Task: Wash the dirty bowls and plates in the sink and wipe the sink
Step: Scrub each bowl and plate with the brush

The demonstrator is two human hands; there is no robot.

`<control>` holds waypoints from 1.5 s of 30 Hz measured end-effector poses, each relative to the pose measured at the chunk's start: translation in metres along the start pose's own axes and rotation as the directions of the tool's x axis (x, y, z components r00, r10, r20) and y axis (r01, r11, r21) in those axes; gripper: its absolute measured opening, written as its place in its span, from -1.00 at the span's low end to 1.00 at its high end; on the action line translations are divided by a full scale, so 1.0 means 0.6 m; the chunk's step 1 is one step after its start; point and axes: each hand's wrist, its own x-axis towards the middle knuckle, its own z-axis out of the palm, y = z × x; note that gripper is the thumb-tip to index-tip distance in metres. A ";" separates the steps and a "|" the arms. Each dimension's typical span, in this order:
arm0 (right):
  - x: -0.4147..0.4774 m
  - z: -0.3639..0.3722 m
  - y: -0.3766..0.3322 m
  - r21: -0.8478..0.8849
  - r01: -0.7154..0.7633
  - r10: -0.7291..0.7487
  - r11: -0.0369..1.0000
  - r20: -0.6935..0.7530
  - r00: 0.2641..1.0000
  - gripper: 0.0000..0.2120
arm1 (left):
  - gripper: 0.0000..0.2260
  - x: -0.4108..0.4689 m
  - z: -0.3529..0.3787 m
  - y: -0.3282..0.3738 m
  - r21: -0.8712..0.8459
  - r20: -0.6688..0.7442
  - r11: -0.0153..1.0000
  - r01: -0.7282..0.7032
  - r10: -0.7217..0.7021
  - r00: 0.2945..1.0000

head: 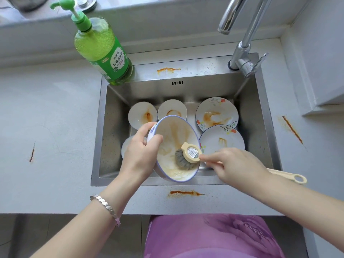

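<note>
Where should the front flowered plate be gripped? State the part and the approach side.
Probably its right rim, pinched from the right. The front flowered plate lies almost flat, so only the rim offers a hold; its far edge overlaps the back plate and the right hand covers its near-left edge, leaving the right rim free.

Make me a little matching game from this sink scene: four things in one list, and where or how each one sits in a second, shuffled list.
Things:
1. blue-rimmed bowl
2. scrub brush
3. soap bottle
4. back flowered plate

Places or states:
a. lies stained on the right of the sink floor
b. stands at the sink's back left corner
c. gripped, tilted, by the left hand
d. held by the right hand, head inside the blue-rimmed bowl

Pairs: 1-c, 2-d, 3-b, 4-a.
</note>
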 end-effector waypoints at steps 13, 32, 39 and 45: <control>-0.014 0.002 -0.029 0.229 0.016 -0.045 0.973 0.124 0.991 -0.73 | -0.76 -0.009 0.003 -0.016 0.012 -0.012 1.000 -0.002 0.002 1.000; 0.016 0.005 0.010 0.047 -0.108 0.113 0.993 -0.134 0.984 -0.65 | -0.84 -0.005 0.016 -0.049 -0.322 0.032 0.943 0.087 -0.081 0.996; 0.029 0.023 -0.047 0.329 -0.087 0.147 0.940 -0.164 0.975 -0.56 | -0.70 -0.012 0.030 -0.049 -0.374 -0.033 0.927 0.014 -0.029 0.999; 0.028 0.033 -0.072 0.466 -0.101 0.167 0.879 -0.101 0.981 -0.58 | -0.49 -0.011 0.043 -0.044 -0.317 -0.050 0.946 -0.071 0.058 0.997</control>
